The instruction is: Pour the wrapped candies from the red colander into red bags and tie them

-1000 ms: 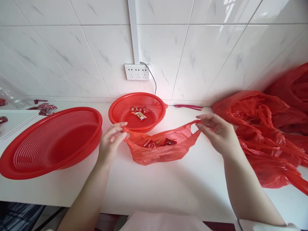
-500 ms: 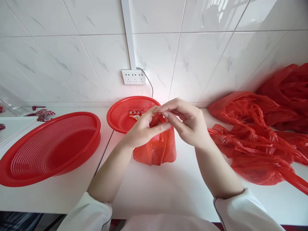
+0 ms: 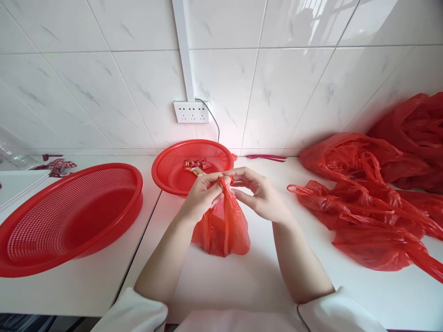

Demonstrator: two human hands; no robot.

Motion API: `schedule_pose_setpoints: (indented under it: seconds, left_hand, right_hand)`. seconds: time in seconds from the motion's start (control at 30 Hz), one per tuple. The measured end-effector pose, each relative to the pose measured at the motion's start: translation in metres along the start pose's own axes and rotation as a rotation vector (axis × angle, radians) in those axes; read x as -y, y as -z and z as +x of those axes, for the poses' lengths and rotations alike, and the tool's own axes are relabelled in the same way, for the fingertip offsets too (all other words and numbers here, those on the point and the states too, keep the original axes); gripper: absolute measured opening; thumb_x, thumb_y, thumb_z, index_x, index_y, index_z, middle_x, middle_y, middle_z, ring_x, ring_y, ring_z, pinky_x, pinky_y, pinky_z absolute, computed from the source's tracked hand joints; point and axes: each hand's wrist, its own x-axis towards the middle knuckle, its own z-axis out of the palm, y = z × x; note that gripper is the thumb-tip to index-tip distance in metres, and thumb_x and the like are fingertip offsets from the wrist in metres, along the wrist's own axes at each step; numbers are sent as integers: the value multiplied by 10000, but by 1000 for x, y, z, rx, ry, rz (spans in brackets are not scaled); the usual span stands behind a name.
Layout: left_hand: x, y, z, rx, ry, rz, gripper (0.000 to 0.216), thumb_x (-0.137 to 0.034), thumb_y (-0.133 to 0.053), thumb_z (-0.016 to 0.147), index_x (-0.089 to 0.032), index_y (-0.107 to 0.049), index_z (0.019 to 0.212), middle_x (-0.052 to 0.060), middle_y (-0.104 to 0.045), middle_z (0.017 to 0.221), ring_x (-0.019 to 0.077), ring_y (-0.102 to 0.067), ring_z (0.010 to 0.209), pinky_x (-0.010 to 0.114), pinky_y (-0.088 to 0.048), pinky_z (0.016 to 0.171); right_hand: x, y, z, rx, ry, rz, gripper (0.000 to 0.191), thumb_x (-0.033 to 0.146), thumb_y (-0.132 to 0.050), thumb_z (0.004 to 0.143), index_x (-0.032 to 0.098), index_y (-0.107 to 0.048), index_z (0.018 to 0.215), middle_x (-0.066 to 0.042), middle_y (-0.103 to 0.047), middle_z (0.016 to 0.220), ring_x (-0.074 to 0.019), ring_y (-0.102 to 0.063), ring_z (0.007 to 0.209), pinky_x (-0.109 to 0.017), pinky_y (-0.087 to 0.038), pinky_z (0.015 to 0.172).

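A red plastic bag with something inside stands on the white table in front of me, its top gathered into a narrow neck. My left hand is closed around that neck, thumb and fingers pinching it. On the other side, my right hand has its fingers bent over the top of the bag, thumb and fingertips on the gathered plastic. Just behind my hands is a round red basket holding several small wrapped packets. What the bag contains shows only as a blurred shape through the plastic.
On the left is a large red mesh basket. Several red plastic bags lie piled at the right. Dark red strips lie by the wall, below a power socket with a cable. Patterned ribbons lie at the back left.
Both hands have come lower and nearer to me. The top of the bag is now drawn into a tight neck between them. The strips by the wall have come into sight.
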Motion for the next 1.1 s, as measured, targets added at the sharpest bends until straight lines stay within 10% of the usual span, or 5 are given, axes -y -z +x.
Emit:
schedule_pose_setpoints:
  seconds: [0.13, 0.37, 0.67, 0.87, 1.1]
  left_hand:
    - [-3, -1, -3, 24, 87, -120, 348, -538, -525, 870, -191, -553, 847, -58, -487, 450, 67, -396, 318, 169, -292, 335]
    - [-8, 17, 1, 176, 455, -390, 756, -725, -251, 863, -117, -559, 1191, 68, -666, 566, 182, -610, 403, 218, -404, 344]
    - [-7, 30, 0, 120, 364, -533, 528, -598, -436, 887, -164, -584, 1149, 29, -630, 599, 99, -565, 427, 163, -401, 375]
    - [-19, 24, -17, 325, 207, 2, 605, -599, -585, 795, -211, -461, 1241, 26, -656, 662, 154, -601, 447, 239, -463, 436]
    - [-14, 15, -19, -140, -252, 828, 428, -283, -750, 699, -263, -606, 1101, 34, -661, 964, 215, -641, 882, 361, -537, 800]
  right_hand:
    - [-4, -2, 1, -106, -50, 22, 137, 328, -625, 867, 199, -600, 904, -36, -650, 921, -171, -640, 893, -388, -523, 878]
    - [-3, 9, -3, -242, 170, -97, 27, 248, -658, 833, 244, -635, 847, -53, -583, 1147, -227, -531, 1159, -447, -474, 968]
    - [7, 10, -5, 146, 350, -265, 55, 209, -673, 798, 254, -648, 818, -20, -421, 1449, -294, -364, 1361, -543, -300, 1117]
    - [-11, -6, 1, 32, 136, 131, 329, 346, -540, 893, 311, -459, 1210, -52, -317, 1525, -262, -486, 1276, -519, -421, 1021]
    - [-21, -15, 5, 66, -89, 84, 383, 406, -412, 965, 308, -432, 1335, -61, -494, 1369, -170, -625, 923, -381, -527, 823]
